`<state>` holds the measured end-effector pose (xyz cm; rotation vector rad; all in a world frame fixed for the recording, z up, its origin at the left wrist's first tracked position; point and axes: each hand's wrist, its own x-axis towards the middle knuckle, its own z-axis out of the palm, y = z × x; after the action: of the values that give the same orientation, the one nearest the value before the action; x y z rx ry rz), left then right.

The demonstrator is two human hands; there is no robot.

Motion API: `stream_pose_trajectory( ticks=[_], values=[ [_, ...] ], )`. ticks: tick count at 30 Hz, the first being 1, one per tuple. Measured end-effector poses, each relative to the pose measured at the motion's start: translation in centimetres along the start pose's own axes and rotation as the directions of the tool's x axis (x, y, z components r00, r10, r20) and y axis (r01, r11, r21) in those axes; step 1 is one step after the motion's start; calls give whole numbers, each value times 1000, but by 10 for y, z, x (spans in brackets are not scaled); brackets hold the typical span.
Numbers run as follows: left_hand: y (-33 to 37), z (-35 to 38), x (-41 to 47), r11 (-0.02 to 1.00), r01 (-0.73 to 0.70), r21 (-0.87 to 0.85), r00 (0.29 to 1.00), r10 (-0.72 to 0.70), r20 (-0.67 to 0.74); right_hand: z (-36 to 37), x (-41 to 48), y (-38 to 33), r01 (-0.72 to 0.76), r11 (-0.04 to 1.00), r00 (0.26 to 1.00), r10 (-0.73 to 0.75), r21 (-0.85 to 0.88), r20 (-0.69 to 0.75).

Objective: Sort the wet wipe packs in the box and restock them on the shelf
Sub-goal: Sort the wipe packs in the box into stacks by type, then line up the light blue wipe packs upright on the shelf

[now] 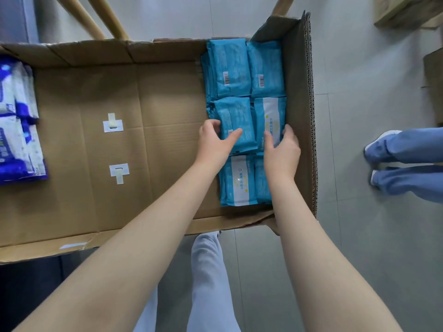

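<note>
two bare hands reach into the right end of a wide, open cardboard box point(148, 97), where teal wet wipe packs point(230, 68) lie flat in two columns of three stacks against the right wall. the left hand point(212, 146) grips the middle left pack point(236, 116): its thumb lies across the top face and its fingers point(213, 123) curl over the pack's left edge. the right hand point(282, 152) holds the middle right pack point(271, 111), which shows a white label, thumb on top and fingers hooked over its right edge, beside the box wall. at the left end of the box lie white and dark blue packs point(19, 130), well apart from the teal ones, with bare cardboard and two white tape patches point(113, 123) between. grey tiled floor point(359, 236) shows around the box. another person's legs point(407, 149) in blue trousers stand to the right, and pale wooden poles point(107, 17) slant past the far side.
</note>
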<state>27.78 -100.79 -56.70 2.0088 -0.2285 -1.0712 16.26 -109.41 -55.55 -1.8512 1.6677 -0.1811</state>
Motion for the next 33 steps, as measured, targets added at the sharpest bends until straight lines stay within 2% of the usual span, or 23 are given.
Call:
stream_pose_trajectory(
  ticks=[2,5,8,12,15,18,20,23,25,28,33],
  values=[
    [1,7,9,999,22,49,998,-19,-59,5,3,-4,-29,995,999,26,-91,-32],
    [-2,9,20,998,40,48,996,-36,-75,10,5,-7,-45,980,999,39,-192,-33],
    [-7,4,20,1000,11,19,996,-9,-88,9,8,-9,-52,989,999,50,-141,-15],
    [-9,-6,6,997,10,-81,996,-18,-90,-3,2,-10,-4,1000,1000,5,10,-30],
    [-6,-22,-20,978,18,-206,992,-43,-116,-22,-13,-17,-36,973,999,37,227,-3],
    [4,-52,-69,932,56,-358,984,-113,-140,-52,-43,-32,-222,819,972,146,530,182],
    [11,-83,-110,896,62,-440,976,-148,-163,-74,-74,-47,-307,723,944,148,619,295],
    [17,-140,-176,853,27,-521,956,-174,-236,-101,-124,-80,-359,666,899,60,654,433],
    [19,-181,-220,840,-8,-543,940,-179,-290,-110,-161,-109,-339,693,863,-40,636,503],
    [9,-251,-283,791,-112,-601,906,-167,-389,-107,-228,-160,-232,740,814,-207,631,542],
    [-31,-378,-402,712,-307,-632,785,-186,-591,-80,-365,-254,-230,672,694,-394,704,603]
  ],
)
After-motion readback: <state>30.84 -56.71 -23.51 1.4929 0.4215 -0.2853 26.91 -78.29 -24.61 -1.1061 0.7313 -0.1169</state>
